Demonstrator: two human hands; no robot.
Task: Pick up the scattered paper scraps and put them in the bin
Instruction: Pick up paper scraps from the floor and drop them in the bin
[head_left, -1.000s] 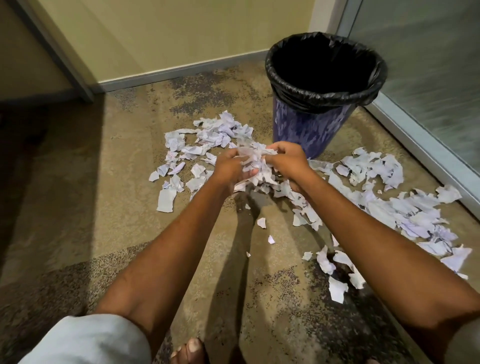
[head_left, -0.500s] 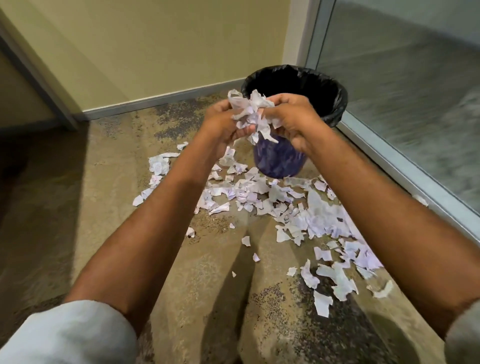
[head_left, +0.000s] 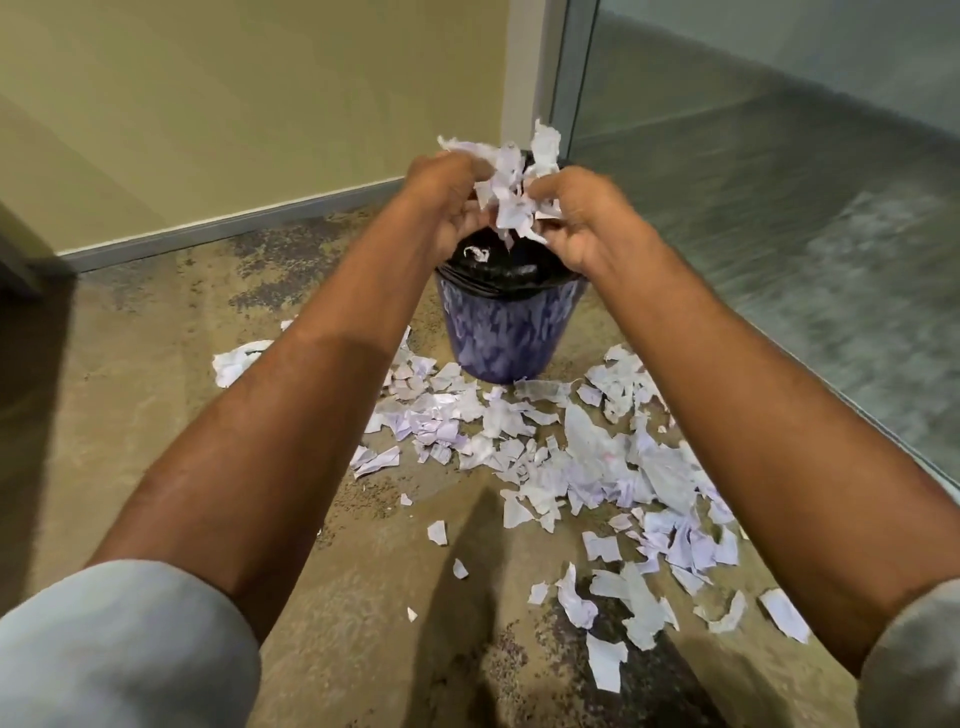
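A blue bin (head_left: 501, 332) with a black liner stands on the floor near the corner. Directly above its mouth, my left hand (head_left: 447, 200) and my right hand (head_left: 582, 223) press a bunch of white paper scraps (head_left: 511, 189) between them. One small scrap (head_left: 477, 253) shows inside the liner below the hands. Many more torn scraps (head_left: 571, 467) lie scattered on the floor in front of the bin and to its right, with a few to its left (head_left: 234, 361).
A yellow wall with a grey baseboard (head_left: 234, 223) runs behind the bin. A glass panel with a metal frame (head_left: 779, 260) closes off the right side. The floor (head_left: 130, 415) is mottled tan and dark.
Both hands lifted the bunch of scraps from the floor pile up to above the bin's mouth. The view rose and drew back with them.
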